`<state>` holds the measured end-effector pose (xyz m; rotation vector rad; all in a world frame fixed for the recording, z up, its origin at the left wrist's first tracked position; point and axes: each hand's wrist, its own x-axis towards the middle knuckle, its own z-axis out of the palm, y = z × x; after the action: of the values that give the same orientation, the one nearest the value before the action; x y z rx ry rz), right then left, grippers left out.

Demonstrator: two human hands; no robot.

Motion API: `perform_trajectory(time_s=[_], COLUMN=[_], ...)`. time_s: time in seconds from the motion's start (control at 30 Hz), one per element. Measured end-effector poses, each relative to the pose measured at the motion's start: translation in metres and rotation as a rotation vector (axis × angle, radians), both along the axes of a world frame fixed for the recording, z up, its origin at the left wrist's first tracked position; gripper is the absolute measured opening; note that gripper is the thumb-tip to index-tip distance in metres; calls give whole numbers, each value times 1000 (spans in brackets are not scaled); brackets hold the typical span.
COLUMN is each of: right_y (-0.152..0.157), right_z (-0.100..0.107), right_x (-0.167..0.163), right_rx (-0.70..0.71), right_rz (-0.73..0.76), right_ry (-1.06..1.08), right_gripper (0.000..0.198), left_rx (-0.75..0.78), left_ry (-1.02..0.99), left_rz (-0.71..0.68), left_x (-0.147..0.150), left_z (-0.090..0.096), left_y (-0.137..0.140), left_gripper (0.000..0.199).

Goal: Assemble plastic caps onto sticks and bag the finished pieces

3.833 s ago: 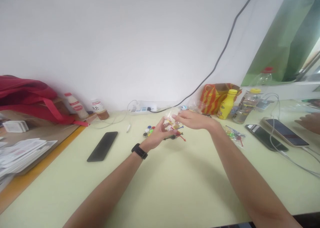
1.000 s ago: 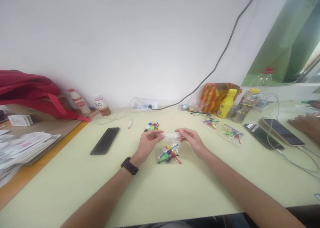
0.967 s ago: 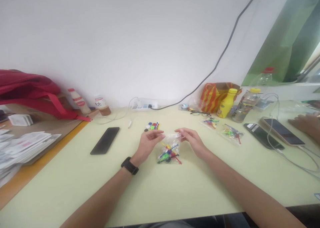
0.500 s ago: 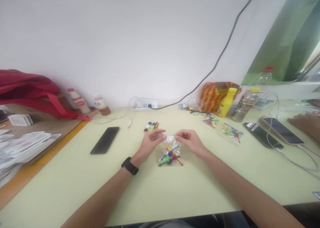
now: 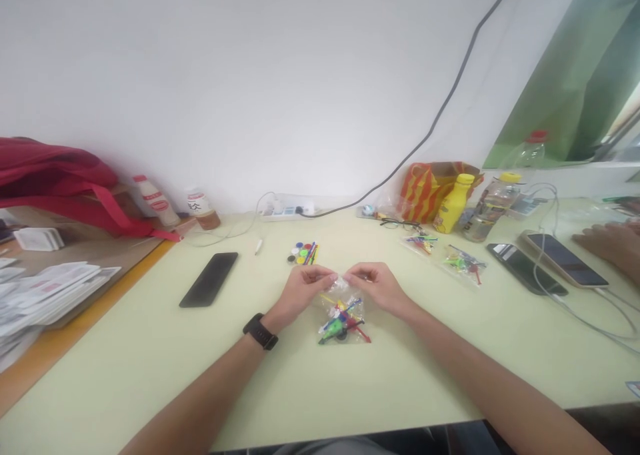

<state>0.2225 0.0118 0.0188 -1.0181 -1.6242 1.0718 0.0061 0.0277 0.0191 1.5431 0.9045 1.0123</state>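
A clear plastic bag (image 5: 345, 322) of small colourful plastic parts, among them green, red, blue and yellow pieces, is at the middle of the pale table (image 5: 300, 388). My left hand (image 5: 303, 290), below a black wristwatch, pinches the bag's top edge from the left. From the right, my right hand (image 5: 377, 285) pinches the same edge, its fingertips close to the left ones. Just beyond my left hand lie several coloured discs (image 5: 299, 252) and a few thin coloured sticks (image 5: 311, 253).
A black phone (image 5: 210, 280) lies to the left. On the right are more bags of parts (image 5: 463, 263), two phones (image 5: 567, 262) with cables, a yellow bottle (image 5: 453, 205) and another person's hand (image 5: 607, 245). A power strip (image 5: 287, 210) sits by the wall.
Both hands and the bag have come slightly nearer to me. The fingertips have drawn closer together at the bag's top edge.
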Motion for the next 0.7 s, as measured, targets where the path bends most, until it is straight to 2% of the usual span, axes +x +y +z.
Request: perform_trajectory(time_s=[0.27, 0.47, 0.7], right_y=[11, 12, 12], right_z=[-6, -7, -9], right_x=[15, 15, 16], right_rx=[-69, -50, -58], right_rz=[-83, -104, -108], right_ry=[79, 61, 100], right_gripper=[35, 34, 37], left_rx=[3, -6, -50], left_ry=[36, 41, 6], left_rz=[61, 92, 41], left_x=[-11, -14, -14], left_z=[-2, 1, 1], left_y=[13, 17, 13], left_gripper=[29, 31, 34])
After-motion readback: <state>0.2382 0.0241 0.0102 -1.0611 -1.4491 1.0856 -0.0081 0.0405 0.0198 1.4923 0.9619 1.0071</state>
